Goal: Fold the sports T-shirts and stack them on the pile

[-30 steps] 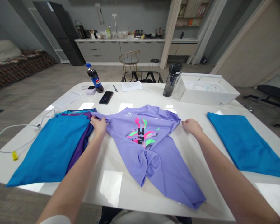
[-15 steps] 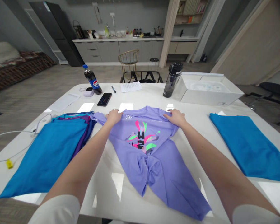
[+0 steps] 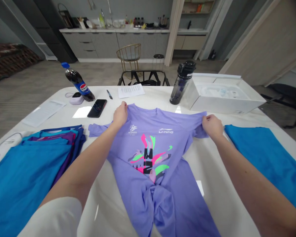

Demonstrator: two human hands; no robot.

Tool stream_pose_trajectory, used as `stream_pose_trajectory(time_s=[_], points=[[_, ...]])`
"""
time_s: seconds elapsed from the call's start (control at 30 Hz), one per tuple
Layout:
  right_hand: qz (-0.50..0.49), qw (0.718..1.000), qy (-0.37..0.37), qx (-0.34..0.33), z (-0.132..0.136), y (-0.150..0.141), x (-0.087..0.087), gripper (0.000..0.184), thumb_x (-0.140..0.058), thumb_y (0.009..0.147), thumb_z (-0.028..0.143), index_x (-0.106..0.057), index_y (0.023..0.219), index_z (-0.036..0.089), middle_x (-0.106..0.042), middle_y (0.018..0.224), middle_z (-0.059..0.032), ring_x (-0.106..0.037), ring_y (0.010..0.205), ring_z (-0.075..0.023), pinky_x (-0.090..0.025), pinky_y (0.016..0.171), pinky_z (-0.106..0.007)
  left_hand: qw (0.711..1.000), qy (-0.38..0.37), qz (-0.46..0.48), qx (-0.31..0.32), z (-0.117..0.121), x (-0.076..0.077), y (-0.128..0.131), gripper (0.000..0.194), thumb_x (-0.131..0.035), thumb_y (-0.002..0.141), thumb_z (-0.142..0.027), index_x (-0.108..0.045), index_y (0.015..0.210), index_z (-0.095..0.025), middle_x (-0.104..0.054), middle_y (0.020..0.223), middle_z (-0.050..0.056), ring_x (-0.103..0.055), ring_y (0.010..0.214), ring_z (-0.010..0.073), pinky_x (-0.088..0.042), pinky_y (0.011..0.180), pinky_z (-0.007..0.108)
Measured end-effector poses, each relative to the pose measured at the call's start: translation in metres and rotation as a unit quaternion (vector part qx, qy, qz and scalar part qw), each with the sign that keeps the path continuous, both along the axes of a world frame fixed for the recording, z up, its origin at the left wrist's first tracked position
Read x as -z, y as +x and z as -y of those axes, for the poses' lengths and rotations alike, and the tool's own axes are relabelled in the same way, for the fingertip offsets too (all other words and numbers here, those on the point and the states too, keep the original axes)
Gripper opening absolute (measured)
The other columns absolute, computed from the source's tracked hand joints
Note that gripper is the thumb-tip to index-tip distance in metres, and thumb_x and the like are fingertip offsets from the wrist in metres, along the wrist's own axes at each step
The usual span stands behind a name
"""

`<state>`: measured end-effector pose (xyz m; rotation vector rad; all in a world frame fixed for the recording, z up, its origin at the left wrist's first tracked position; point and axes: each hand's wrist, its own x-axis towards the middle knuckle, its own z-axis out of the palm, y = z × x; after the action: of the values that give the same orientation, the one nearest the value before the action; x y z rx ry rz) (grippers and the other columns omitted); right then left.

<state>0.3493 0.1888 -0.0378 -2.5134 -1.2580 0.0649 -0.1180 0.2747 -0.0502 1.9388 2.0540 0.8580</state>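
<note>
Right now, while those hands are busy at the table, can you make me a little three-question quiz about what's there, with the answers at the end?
1. What are the left hand and right hand both holding?
2. True or false: the dark water bottle stands beside the white box.
3. What colour is the cap on the soda bottle? a) red, b) blue, c) green

Key: 1. a purple T-shirt; 2. true; 3. b

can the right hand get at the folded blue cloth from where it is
Probably yes: the right hand is close beside the folded blue cloth, and nothing shows blocking the way. It would likely need to release the lavender Li-Ning T-shirt first.
</note>
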Motion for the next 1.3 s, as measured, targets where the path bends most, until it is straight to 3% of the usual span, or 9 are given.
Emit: stream_pose_trajectory(time_s=[0.13,0.27,0.37,0.53,0.67,0.83,0.97,1.1,1.3], points=[[-0.012,0.998,0.011,0.056,-0.010,0.022,0.007,0.039,-0.049,0.093,0.048,-0.070,0.104,0.017,-0.070,0.102,-0.0233,-0.066,0.103,-0.0400,-0.050,0.086,-0.051,1.000,0.017,-0.009,0.016,-0.043,0.004,0.040,0.033,-0.038,0.104,-0.031,-0.057,0.128,-0.020,-0.067,0.117,0.016,-0.063,0.111,0.0321,-0.042,0.097,0.043],[0.022,0.999,0.046,0.015,-0.003,0.022,0.019,0.049,-0.048,0.095,0.053,-0.061,0.123,0.015,-0.065,0.116,-0.0235,-0.063,0.107,-0.0377,-0.049,0.089,-0.050,0.996,0.050,-0.077,0.018,-0.040,0.003,0.066,0.046,-0.044,0.101,-0.031,-0.047,0.145,-0.015,-0.047,0.149,0.022,-0.042,0.140,0.0361,-0.027,0.116,0.053],[0.099,0.985,0.084,-0.111,0.019,0.002,0.022,0.054,-0.047,0.096,0.055,-0.056,0.133,0.017,-0.058,0.130,-0.0224,-0.056,0.118,-0.0380,-0.044,0.097,-0.052,0.985,0.042,-0.147,0.080,-0.001,0.002,0.072,0.052,-0.044,0.101,-0.038,-0.046,0.149,-0.015,-0.034,0.161,0.020,-0.028,0.151,0.0375,-0.015,0.122,0.058],[0.107,0.931,0.006,-0.349,0.063,-0.045,0.032,0.052,-0.043,0.099,0.059,-0.059,0.137,0.027,-0.055,0.144,-0.0142,-0.049,0.131,-0.0345,-0.033,0.111,-0.054,0.958,-0.041,-0.158,0.235,0.081,0.015,0.061,0.060,-0.044,0.101,-0.054,-0.044,0.154,-0.026,-0.033,0.166,0.013,-0.025,0.154,0.0358,-0.016,0.124,0.058],[0.124,0.929,-0.049,-0.345,0.076,-0.059,0.040,0.060,-0.034,0.102,0.061,-0.049,0.151,0.029,-0.041,0.160,-0.0124,-0.035,0.145,-0.0393,-0.024,0.116,-0.064,0.930,-0.081,-0.155,0.322,0.116,0.026,0.047,0.055,-0.038,0.104,-0.050,-0.042,0.156,-0.032,-0.030,0.168,0.007,-0.023,0.156,0.0304,-0.012,0.126,0.056],[0.114,0.942,-0.047,-0.313,0.098,-0.071,0.025,0.062,-0.035,0.103,0.056,-0.044,0.154,0.022,-0.036,0.163,-0.0175,-0.030,0.146,-0.0440,-0.024,0.113,-0.070,0.936,-0.095,-0.138,0.309,0.151,0.016,0.051,0.056,-0.041,0.104,-0.048,-0.043,0.155,-0.027,-0.032,0.167,0.011,-0.027,0.155,0.0294,-0.016,0.125,0.057],[0.075,0.905,0.009,-0.419,0.159,-0.106,0.007,0.044,-0.045,0.102,0.044,-0.061,0.137,0.021,-0.054,0.147,-0.0150,-0.047,0.135,-0.0329,-0.031,0.114,-0.052,0.921,-0.060,-0.107,0.370,0.218,-0.006,0.068,0.048,-0.044,0.103,-0.050,-0.056,0.143,-0.028,-0.050,0.155,0.010,-0.042,0.146,0.0263,-0.019,0.125,0.053],[-0.008,0.862,-0.018,-0.506,0.236,-0.135,0.000,0.028,-0.052,0.101,0.040,-0.069,0.117,0.023,-0.069,0.114,-0.0088,-0.064,0.104,-0.0245,-0.046,0.094,-0.036,0.914,-0.021,-0.096,0.393,0.303,-0.022,0.072,0.054,-0.059,0.093,-0.060,-0.060,0.136,-0.027,-0.061,0.139,0.011,-0.054,0.130,0.0296,-0.034,0.117,0.048],[-0.074,0.864,-0.037,-0.497,0.312,-0.133,0.000,0.033,-0.060,0.098,0.050,-0.069,0.112,0.021,-0.070,0.098,-0.0066,-0.066,0.088,-0.0221,-0.048,0.081,-0.034,0.946,-0.042,-0.090,0.308,0.373,-0.005,0.060,0.053,-0.054,0.093,-0.021,-0.048,0.146,-0.019,-0.059,0.129,0.014,-0.058,0.116,0.0282,-0.048,0.101,0.044]])
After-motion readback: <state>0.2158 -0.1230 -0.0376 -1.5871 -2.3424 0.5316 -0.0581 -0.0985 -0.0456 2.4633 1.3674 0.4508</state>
